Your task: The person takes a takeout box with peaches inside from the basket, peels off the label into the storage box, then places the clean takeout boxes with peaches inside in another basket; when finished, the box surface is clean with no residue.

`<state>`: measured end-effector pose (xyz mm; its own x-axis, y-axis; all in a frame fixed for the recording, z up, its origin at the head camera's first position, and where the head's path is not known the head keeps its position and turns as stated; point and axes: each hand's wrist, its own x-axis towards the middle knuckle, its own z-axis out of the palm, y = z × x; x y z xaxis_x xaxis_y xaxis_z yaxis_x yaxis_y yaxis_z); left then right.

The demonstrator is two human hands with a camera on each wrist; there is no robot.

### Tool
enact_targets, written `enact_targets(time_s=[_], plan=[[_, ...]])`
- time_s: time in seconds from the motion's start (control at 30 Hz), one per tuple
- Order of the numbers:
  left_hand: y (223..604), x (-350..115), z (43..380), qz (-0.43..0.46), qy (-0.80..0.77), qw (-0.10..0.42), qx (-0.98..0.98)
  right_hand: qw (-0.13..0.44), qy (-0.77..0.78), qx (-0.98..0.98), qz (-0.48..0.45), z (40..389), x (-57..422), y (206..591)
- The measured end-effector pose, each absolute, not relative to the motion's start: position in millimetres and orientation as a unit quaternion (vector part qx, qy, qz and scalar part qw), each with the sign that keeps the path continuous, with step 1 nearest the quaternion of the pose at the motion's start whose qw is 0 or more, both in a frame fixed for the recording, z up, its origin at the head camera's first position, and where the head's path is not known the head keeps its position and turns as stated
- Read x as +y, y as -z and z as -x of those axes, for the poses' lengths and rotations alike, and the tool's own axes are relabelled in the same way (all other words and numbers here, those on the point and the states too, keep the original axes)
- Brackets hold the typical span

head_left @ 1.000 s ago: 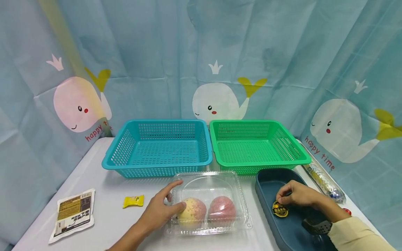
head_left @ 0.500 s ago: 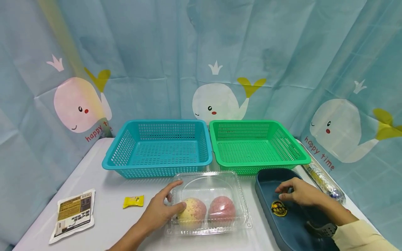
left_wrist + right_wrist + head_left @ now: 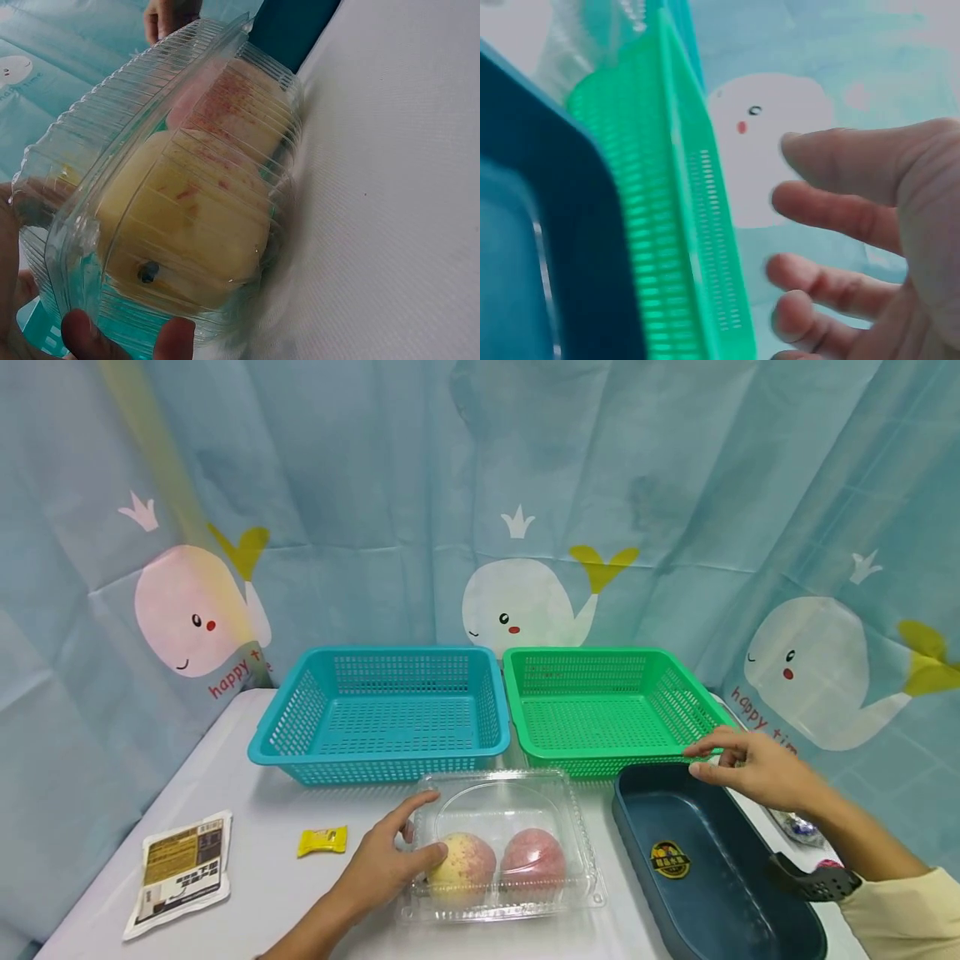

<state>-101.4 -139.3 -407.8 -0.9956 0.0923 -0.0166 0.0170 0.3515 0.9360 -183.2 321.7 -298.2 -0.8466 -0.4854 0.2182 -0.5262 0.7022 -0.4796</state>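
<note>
A clear plastic clamshell box (image 3: 498,802) lies on the table with two peach-like fruits inside, one yellow and pink (image 3: 468,864), the other pinkish red (image 3: 534,857). My left hand (image 3: 382,864) grips the box's left side, thumb against the near part and index finger farther back. In the left wrist view, its fingertips (image 3: 174,341) show around the box's edge. Over the far right rim of a dark blue tray (image 3: 720,860), my right hand (image 3: 761,768) hovers with relaxed fingers and nothing held. A round black and gold label (image 3: 670,859) lies on the tray's floor.
Behind the box stand a blue basket (image 3: 390,756) and a green basket (image 3: 600,752). On the left lie a yellow wrapped sweet (image 3: 322,840) and a white and brown packet (image 3: 180,872). A shiny clear-wrapped item (image 3: 797,828) lies right of the tray, mostly hidden by my right arm.
My right hand let go of the round label, leaving it in the tray, then rose and moved right and away toward the green basket. My left hand stayed on the box.
</note>
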Motion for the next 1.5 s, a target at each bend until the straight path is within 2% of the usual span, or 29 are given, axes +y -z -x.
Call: enact_targets(time_s=[0.2,0.37,0.53,0.7,0.9,1.2,1.5], plan=[[407,-140,102,-0.034,-0.559,0.038,0.827,0.107,-0.269,-0.929,-0.230,196,328,287],[402,-141,104,-0.037,-0.562,0.051,0.824,0.137,-0.261,-0.933,-0.208,210,337,287],[395,-146,106,-0.056,-0.613,0.108,0.780,0.146,-0.248,-0.940,-0.183,222,349,299],[393,-151,107,-0.058,-0.668,0.153,0.726,0.098,-0.246,-0.951,-0.160,234,360,313],[398,-154,109,-0.063,-0.726,0.173,0.663,0.042,-0.214,-0.965,-0.148,245,371,329],[396,-155,104,-0.061,-0.762,0.163,0.623,-0.018,-0.209,-0.971,-0.111,248,381,346],[369,-157,94,-0.042,-0.778,0.148,0.609,-0.040,-0.214,-0.970,-0.109,249,381,344]])
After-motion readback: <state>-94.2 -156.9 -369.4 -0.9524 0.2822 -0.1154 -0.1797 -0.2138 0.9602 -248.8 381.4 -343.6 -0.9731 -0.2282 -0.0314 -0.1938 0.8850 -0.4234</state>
